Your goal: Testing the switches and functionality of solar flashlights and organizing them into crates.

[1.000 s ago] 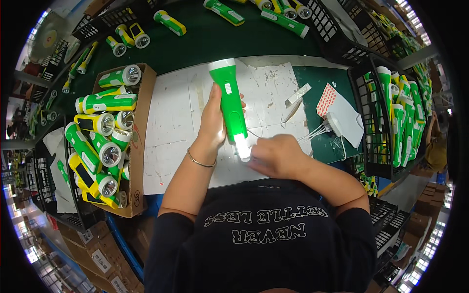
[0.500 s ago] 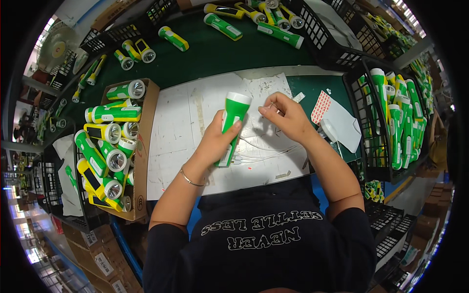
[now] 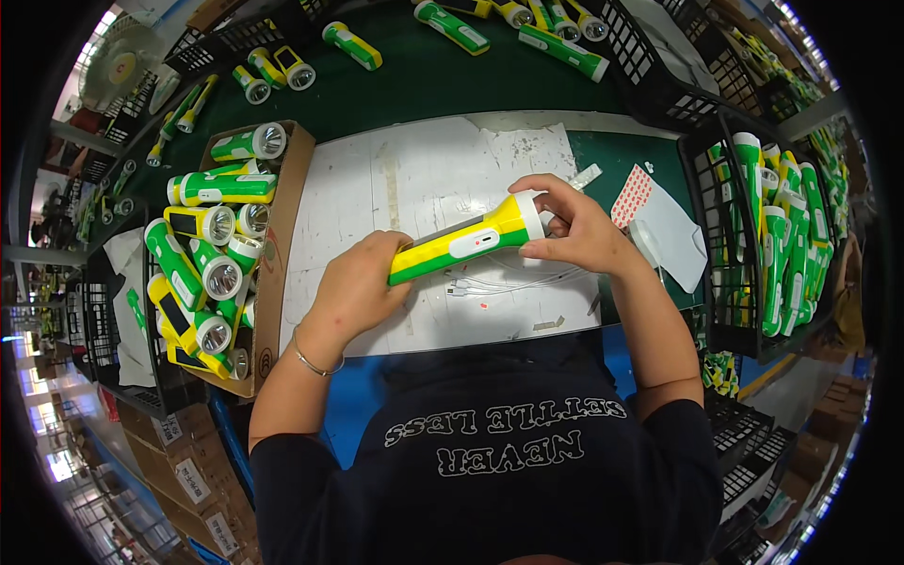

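Observation:
A green and yellow flashlight (image 3: pixel 466 237) lies crosswise between my two hands, above the white work surface (image 3: pixel 348 202). Its white head points right, and a pale side panel with a small port faces me. My left hand (image 3: pixel 360 282) is wrapped round the tail end. At the other end my right hand (image 3: pixel 576 226) grips the white head between thumb and fingers. Below the flashlight, thin white cables (image 3: pixel 513 285) with a plug rest on the surface.
On the left stands a cardboard box (image 3: pixel 290 193) packed with flashlights; a black crate (image 3: pixel 720 282) on the right holds more. Several flashlights (image 3: pixel 452 26) lie on the green table behind. A sheet of red-marked stickers (image 3: pixel 632 195) and a white round-headed item (image 3: pixel 646 242) sit near my right forearm.
The flashlight has been turned from upright to lengthwise, its yellow side now showing. My right hand has closed on its head, and my left hand has moved left and down.

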`<state>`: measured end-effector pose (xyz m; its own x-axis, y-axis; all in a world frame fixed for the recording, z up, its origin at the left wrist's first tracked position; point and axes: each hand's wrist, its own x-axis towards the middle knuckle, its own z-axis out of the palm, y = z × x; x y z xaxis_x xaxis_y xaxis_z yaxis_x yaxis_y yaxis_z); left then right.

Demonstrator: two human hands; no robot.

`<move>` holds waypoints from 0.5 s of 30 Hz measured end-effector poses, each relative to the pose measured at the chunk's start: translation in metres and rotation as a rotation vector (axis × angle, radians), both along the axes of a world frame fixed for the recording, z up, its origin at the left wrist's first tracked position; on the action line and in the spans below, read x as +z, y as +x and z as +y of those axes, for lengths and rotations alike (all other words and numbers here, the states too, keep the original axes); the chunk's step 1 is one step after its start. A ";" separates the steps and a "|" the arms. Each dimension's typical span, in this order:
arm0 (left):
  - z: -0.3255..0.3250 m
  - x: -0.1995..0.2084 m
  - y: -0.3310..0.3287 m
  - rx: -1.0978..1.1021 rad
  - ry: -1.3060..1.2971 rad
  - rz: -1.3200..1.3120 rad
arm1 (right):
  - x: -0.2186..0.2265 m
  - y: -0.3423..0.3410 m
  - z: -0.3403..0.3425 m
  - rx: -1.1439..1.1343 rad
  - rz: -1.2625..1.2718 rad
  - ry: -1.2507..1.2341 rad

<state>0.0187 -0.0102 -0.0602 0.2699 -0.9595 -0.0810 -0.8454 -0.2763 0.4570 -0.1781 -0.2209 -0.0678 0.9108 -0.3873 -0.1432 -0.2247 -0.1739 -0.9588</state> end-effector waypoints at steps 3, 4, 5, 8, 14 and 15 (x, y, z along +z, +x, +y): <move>-0.006 0.002 -0.005 -0.015 0.049 0.124 | -0.005 0.006 0.004 0.041 -0.050 0.120; -0.009 0.002 -0.008 -0.049 0.047 0.249 | -0.010 0.012 0.009 0.070 -0.067 0.117; -0.011 0.001 -0.009 -0.058 0.051 0.317 | -0.015 0.017 0.013 0.072 -0.042 0.131; -0.016 -0.010 -0.015 0.090 -0.066 0.501 | -0.036 0.033 0.024 -0.182 -0.193 0.273; -0.015 -0.039 -0.019 0.230 -0.162 0.775 | -0.068 0.044 0.053 -0.095 0.108 -0.777; -0.015 -0.042 -0.020 0.256 -0.147 0.767 | -0.068 0.044 0.052 -0.081 0.162 -0.789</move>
